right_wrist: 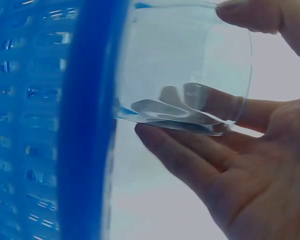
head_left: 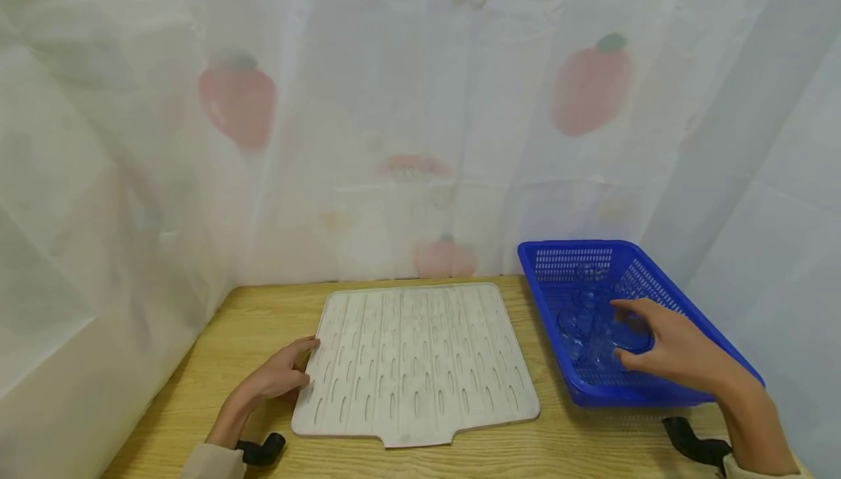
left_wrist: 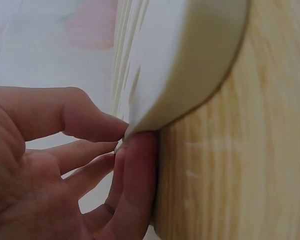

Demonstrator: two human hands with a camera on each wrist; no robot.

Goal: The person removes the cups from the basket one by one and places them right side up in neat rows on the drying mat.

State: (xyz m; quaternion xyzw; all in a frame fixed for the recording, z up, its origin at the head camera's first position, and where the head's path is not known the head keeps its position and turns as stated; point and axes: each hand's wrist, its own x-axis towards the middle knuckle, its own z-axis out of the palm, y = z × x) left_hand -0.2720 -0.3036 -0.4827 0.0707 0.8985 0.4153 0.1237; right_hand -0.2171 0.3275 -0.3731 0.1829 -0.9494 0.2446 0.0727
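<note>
A white drain board [head_left: 420, 362] with rows of raised oval ridges lies flat on the wooden table. At its left edge, my left hand [head_left: 276, 377] pinches the rim between fingertips and thumb; the left wrist view shows the board's thick edge [left_wrist: 205, 55] beside the fingers. Over the blue plastic basket [head_left: 548, 318], my right hand [head_left: 677, 344] grips a clear drinking glass [right_wrist: 185, 55]. Thumb and fingers span the glass from opposite sides. In the head view this glass is hard to make out against the blue.
Several clear glass pieces [head_left: 578, 322] lie inside the basket, their exact shapes blurred. The wooden table [head_left: 263, 311] meets a white curtain [head_left: 407, 99] with strawberry prints at the back and sides. Black straps [head_left: 263, 451] hang at both wrists.
</note>
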